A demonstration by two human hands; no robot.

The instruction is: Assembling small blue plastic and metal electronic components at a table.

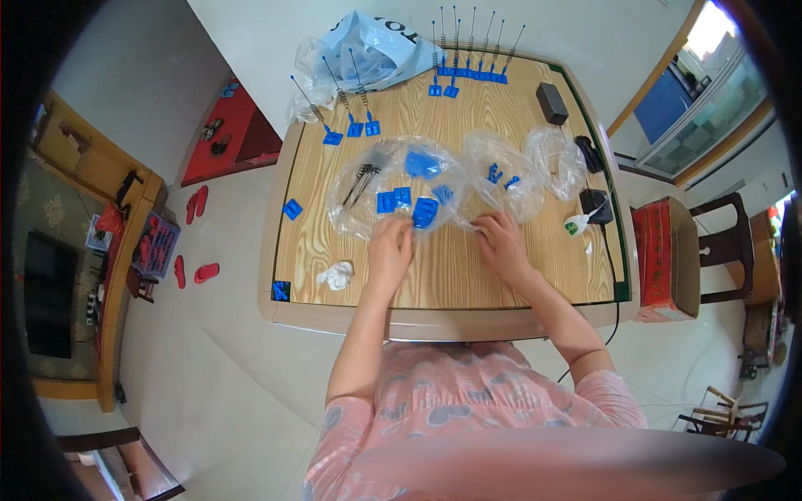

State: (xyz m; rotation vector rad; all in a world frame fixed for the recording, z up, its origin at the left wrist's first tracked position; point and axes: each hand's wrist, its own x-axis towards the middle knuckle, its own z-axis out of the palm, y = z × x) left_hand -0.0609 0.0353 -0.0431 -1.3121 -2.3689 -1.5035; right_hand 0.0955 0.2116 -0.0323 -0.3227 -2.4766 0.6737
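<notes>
A large clear plastic bag [347,221] lies on the table in front of me. On it are blue square plastic pieces [424,212], a blue clump [422,164] and several dark spring-wrapped rods [362,175]. My left hand [390,250] rests at the bag's near edge, just below the blue squares. Its fingers are curled, and whatever is under them is hidden. My right hand [504,249] is closed at the bag's near right corner, fingertips on the clear film. Beside it lies a second clear bag [526,200] holding small blue connectors [495,174].
Assembled blue-based spring rods [356,129] stand at the far left and far edge. A pale blue bag [376,50] sits behind them. Crumpled white tissue [336,275] lies near left. A dark box [551,103], a black adapter [594,205] and a cable line the right side.
</notes>
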